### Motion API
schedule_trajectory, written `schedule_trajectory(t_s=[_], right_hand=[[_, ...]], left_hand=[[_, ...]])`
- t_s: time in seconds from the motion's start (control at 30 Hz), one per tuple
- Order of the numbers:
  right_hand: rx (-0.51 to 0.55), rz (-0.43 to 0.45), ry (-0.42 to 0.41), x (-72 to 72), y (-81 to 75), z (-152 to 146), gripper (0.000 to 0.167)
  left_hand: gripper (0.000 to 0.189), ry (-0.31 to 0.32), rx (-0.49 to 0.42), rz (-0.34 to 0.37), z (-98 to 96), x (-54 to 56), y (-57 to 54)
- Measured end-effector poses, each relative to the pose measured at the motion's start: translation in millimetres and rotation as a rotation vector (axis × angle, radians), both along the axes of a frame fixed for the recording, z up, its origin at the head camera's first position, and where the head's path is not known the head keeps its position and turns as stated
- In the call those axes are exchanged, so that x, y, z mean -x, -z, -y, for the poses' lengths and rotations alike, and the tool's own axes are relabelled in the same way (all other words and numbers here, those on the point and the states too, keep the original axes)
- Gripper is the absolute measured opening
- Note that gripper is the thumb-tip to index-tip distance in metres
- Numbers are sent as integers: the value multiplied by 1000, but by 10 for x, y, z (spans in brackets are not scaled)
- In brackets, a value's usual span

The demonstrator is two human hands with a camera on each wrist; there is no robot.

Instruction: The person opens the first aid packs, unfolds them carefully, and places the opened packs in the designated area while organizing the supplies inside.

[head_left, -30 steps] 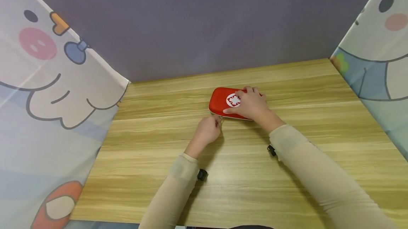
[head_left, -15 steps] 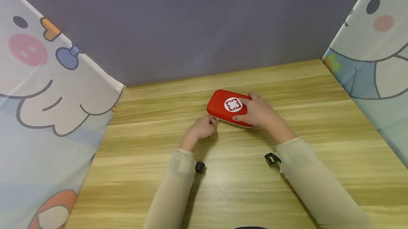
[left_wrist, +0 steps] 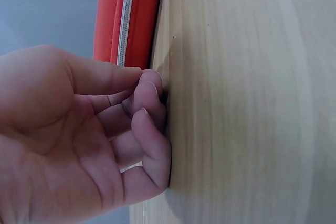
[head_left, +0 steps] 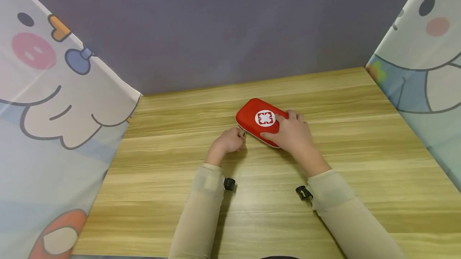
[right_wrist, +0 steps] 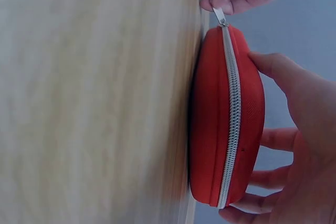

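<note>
A red zippered first-aid case [head_left: 248, 117] with a white cross emblem lies on the wooden table, turned at a slant. My left hand [head_left: 229, 140] is at its near left corner, pinching the metal zipper pull [right_wrist: 219, 15] between thumb and forefinger. In the left wrist view the other fingers of that hand are curled and close to the tabletop; the pull is hidden. Over the right part of the case, my right hand [head_left: 293, 133] grips it, thumb on the near side and fingers across the far side. The silver zipper [right_wrist: 233, 103] runs with its teeth joined along the side facing the right wrist camera.
The wooden tabletop [head_left: 173, 195] spreads around the case. A plain grey wall [head_left: 230, 31] rises behind it, and cartoon-print cloth panels [head_left: 72, 103] border both sides. Dark wrist cameras [head_left: 229, 183] stick out from both sleeves.
The case has turned, its right end swinging toward me. My right hand has moved nearer along with it. The left hand stays at the zipper pull, having shifted slightly left.
</note>
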State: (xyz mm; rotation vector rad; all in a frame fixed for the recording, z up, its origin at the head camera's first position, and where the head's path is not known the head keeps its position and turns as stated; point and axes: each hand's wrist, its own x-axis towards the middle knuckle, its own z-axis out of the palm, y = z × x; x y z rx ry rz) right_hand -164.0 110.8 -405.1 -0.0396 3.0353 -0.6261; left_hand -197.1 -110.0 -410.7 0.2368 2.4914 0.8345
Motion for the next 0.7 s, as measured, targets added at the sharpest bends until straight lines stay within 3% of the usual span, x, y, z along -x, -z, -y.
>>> schedule_trajectory(t_s=[0.2, 0.53, 0.7], right_hand=[[-8, 25, 51, -18, -22, 80, 86], [-51, 43, 76, 15, -41, 159, 90], [-109, 10, 58, -7, -34, 215, 94]], left_hand=[[24, -6, 0, 5, -3, -8, -18], [23, -20, 1, 17, -38, -20, -15], [24, -30, -8, 18, -49, -23, -7]])
